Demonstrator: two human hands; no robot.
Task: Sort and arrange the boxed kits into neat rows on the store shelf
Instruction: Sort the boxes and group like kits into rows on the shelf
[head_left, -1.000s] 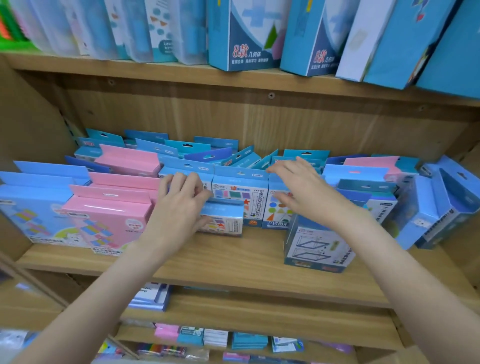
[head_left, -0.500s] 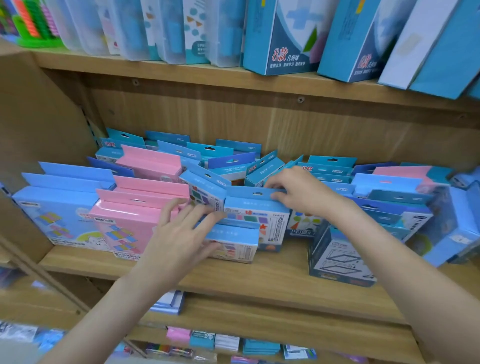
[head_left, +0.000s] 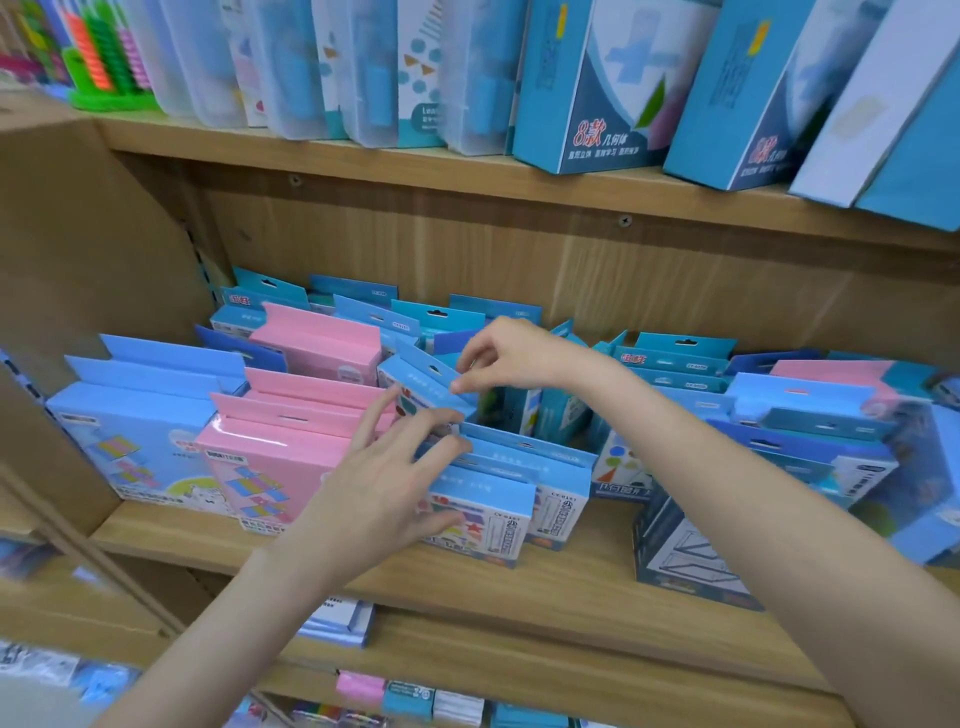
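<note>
**Both hands among the small blue kits on the middle shelf**

The right hand (head_left: 511, 356) pinches the hanging tab of a small blue kit (head_left: 426, 382) between thumb and fingertips; that kit stands tilted, its tab leaning left, just behind the front row. The left hand (head_left: 387, 486) lies with fingers spread and nearly straight over the tops of two more blue boxed kits (head_left: 498, 512) at the front of the wooden shelf (head_left: 582, 587), its grip loose and closed round nothing. Just left of that hand stand pink kits (head_left: 270, 467), and further left larger light-blue kits (head_left: 140, 441). To the right a dark-blue box with line drawings (head_left: 685, 556) stands at the shelf's front edge, with more blue and pink kits crowded behind it. Tall blue boxes (head_left: 587, 88) and a green abacus (head_left: 104, 67) fill the shelf above.
</note>
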